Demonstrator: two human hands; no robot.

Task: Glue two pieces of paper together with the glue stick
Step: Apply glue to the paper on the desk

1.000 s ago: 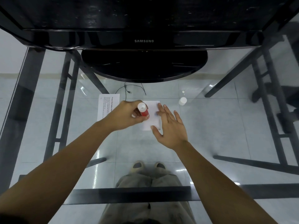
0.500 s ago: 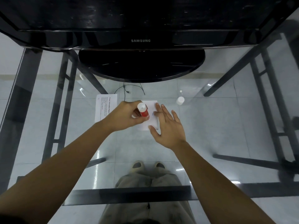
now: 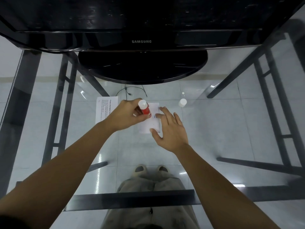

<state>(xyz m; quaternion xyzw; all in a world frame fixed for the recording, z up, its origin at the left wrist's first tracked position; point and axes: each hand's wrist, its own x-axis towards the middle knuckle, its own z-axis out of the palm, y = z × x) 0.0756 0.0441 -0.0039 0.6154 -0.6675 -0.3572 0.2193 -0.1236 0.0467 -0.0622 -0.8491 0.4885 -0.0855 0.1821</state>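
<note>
Nearest the wearer, the right hand [image 3: 170,129] lies flat and open on the glass table [image 3: 214,138], fingers spread, holding nothing — its fingertips and thumb press the right edge of the small paper [image 3: 147,127] to pin it down. Just beyond and to the left, the left hand [image 3: 125,114] is closed around the glue stick [image 3: 145,108], red body gripped between thumb and fingers, white end up and the lower end angled down at the small paper; whether the tip actually touches the sheet is hidden behind the hand. The printed sheet [image 3: 105,109] lies flat beside it on the left, partly under the left wrist, apart from the small paper. Farther off to the right stands the white cap [image 3: 182,102], off the stick.

So, by my reading, uncapping is done and gluing is under way — the two papers are not yet joined. What remains: finish spreading, lay one sheet on the other, press.
</note>
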